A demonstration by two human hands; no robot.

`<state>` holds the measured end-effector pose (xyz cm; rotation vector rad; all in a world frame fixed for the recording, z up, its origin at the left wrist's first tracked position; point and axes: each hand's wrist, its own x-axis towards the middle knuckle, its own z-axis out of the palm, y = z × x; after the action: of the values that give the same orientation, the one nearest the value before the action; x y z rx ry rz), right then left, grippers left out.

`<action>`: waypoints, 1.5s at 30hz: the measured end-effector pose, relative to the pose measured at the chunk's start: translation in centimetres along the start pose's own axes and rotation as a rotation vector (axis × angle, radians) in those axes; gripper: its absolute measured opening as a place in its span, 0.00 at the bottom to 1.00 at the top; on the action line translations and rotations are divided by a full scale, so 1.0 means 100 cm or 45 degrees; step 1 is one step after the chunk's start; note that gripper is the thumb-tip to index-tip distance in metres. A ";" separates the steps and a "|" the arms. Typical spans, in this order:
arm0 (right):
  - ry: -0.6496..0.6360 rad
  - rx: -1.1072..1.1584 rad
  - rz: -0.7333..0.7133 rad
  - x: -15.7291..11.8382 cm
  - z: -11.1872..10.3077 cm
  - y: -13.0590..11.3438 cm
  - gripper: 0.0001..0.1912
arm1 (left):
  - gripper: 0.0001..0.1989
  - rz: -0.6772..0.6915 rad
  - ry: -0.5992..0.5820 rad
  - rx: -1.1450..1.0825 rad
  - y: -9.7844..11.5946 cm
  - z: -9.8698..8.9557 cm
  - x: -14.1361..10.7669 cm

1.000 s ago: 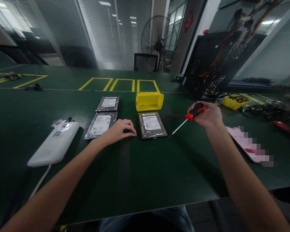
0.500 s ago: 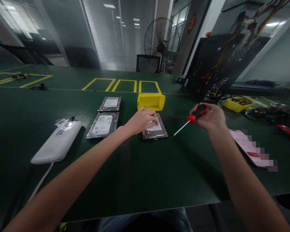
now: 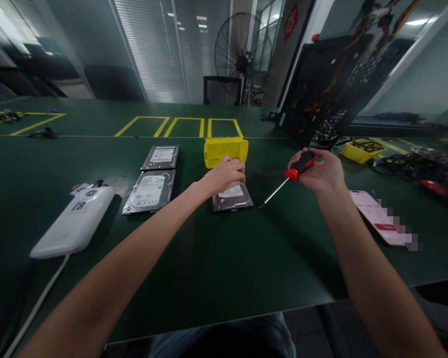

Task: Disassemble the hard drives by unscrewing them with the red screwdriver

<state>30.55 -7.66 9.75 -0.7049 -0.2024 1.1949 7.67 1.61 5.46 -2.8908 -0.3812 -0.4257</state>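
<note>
My left hand (image 3: 226, 175) is at the opening of a small yellow bin (image 3: 222, 149), its fingers curled together. Whatever those fingers pinch, if anything, is hidden. Partly below this hand lies a hard drive (image 3: 233, 200), label side up on the green table. My right hand (image 3: 327, 171) grips the red and black handle of a screwdriver (image 3: 301, 166). The shaft slants down to the left, with its tip just right of the hard drive, apart from it. Two more hard drives, a nearer one (image 3: 149, 192) and a farther one (image 3: 162, 156), lie to the left.
A white device (image 3: 76, 219) with a cable lies at left on the green table (image 3: 224, 278). A pink phone (image 3: 377, 216) is at right. Behind it are a yellow tray (image 3: 359, 152), tangled cables (image 3: 399, 164) and a red-handled tool (image 3: 438, 193). A black computer case (image 3: 302, 94) stands at back right.
My left hand has moved from above the hard drive up and away to the yellow bin. The right hand still holds the screwdriver in nearly the same pose. The view has shifted slightly.
</note>
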 end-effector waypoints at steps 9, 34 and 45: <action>0.009 0.037 0.060 0.001 0.000 0.002 0.08 | 0.11 0.022 0.020 -0.023 0.000 0.004 0.002; -0.007 -0.023 0.083 0.002 -0.002 0.003 0.07 | 0.13 -0.077 -0.009 -0.113 0.003 0.005 -0.004; 0.020 -0.011 0.100 0.002 -0.001 0.004 0.07 | 0.12 -0.050 -0.020 -0.068 0.001 0.004 0.000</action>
<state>30.41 -7.41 9.40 -0.7351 -0.1680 1.2634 7.82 1.58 5.10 -2.9447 -0.4365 -0.4257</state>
